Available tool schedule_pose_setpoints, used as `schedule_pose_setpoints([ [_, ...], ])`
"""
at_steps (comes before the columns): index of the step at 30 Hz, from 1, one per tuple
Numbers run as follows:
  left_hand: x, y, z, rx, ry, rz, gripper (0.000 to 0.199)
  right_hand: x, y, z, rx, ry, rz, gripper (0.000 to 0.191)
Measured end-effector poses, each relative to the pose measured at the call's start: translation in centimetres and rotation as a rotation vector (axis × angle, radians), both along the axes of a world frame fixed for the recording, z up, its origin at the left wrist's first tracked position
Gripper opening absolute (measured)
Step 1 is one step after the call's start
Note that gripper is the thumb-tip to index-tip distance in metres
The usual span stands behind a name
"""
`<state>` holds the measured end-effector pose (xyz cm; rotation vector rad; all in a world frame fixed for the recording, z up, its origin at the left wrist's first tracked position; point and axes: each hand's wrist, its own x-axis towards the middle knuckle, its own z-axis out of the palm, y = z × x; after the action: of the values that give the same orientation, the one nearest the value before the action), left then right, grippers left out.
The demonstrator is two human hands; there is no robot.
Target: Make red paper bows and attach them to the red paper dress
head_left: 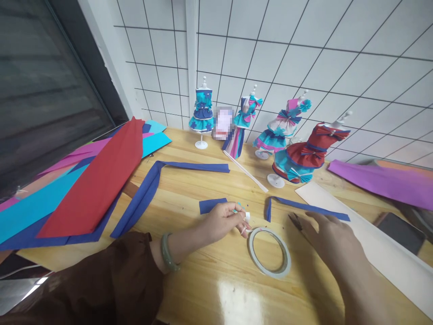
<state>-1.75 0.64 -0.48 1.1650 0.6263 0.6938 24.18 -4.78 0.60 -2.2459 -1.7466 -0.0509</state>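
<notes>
My left hand [228, 220], with a green bangle [166, 253] on the wrist, has its fingers bent together around something small and whitish that I cannot make out. Just beside its fingertips lies a roll of white tape [287, 259]. My right hand [329, 234] is over the table at the right, its fingers around dark-tipped scissors [295, 221], mostly hidden by the hand. A narrow blue strip [311, 207] runs behind the right hand. Behind the left hand is a short blue piece [212, 205], and a small white piece [248, 216] shows near its fingers.
Four small dress forms in paper-like dresses stand at the back, including a red one [313, 146]. Red [101, 185], blue and pink sheets lie left. A long blue strip [145, 192], a white strip [245, 170], a cream sheet [382, 243], a purple sheet [382, 185] and a phone [401, 231] also lie there.
</notes>
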Motion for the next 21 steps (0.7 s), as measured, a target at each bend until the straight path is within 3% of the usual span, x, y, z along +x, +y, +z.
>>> schedule_pose_setpoints([
  [1, 0.0, -0.1, 0.0, 0.018, -0.003, -0.009, 0.023, -1.3, 0.1, 0.5, 0.117, -0.020, 0.080, 0.032],
  [3, -0.1, -0.2, 0.2, 0.049, 0.000, -0.025, 0.024, -4.2, 0.1, 1.5, 0.219, 0.141, 0.382, 0.021],
  [5, -0.2, -0.3, 0.3, 0.077, 0.013, -0.027, 0.025, -6.9, -0.1, 2.2, 0.205, 0.270, 0.640, 0.015],
  [8, -0.2, -0.3, 0.5, 0.111, 0.039, -0.027, 0.027, -9.5, -0.6, 2.7, 0.118, 0.266, 0.828, 0.022],
  [12, -0.2, -0.2, 0.4, 0.135, 0.067, -0.023, 0.026, -10.2, -0.8, 2.4, 0.127, 0.175, 0.876, 0.027],
  [16, -0.2, -0.1, 0.4, 0.136, 0.055, -0.009, 0.024, -10.1, -0.8, 2.5, 0.145, 0.213, 0.856, 0.023],
  [21, -0.1, 0.1, 0.1, 0.115, 0.044, -0.016, 0.023, -8.8, -1.3, 3.5, 0.083, 0.382, 0.687, 0.017],
])
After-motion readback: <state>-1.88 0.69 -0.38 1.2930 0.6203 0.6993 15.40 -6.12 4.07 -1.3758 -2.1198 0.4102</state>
